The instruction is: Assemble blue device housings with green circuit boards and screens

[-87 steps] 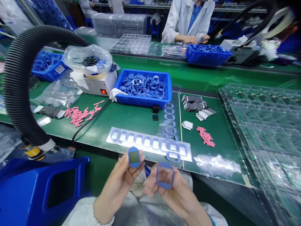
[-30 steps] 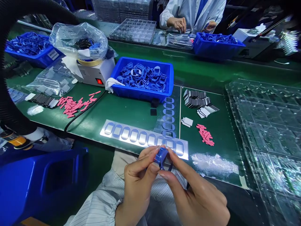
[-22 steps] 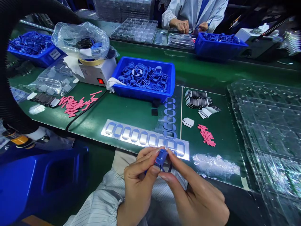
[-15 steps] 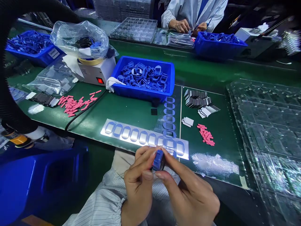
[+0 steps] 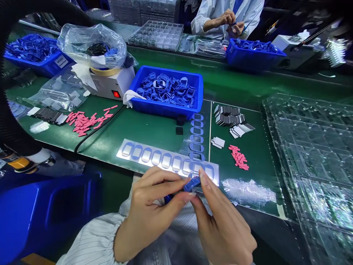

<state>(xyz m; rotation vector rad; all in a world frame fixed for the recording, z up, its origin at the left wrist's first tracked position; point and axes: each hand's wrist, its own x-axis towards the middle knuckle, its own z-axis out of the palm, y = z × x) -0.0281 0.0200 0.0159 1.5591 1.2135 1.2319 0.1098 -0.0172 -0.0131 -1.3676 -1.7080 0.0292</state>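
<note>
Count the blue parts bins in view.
3: the far-left bin, the central bin, and the far-right bin. Others could be hidden out of view.

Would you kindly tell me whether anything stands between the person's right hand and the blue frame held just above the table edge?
Nothing visible does. The right hand and the left hand both pinch the blue frame directly with their fingertips, and no object shows between skin and frame.

The blue rubber frame [image 5: 192, 184] is partly hidden behind the left hand [image 5: 150, 209] and the right hand [image 5: 223, 230]. What the co-worker's hands [image 5: 234, 20] hold is too small to tell from this view.
</note>
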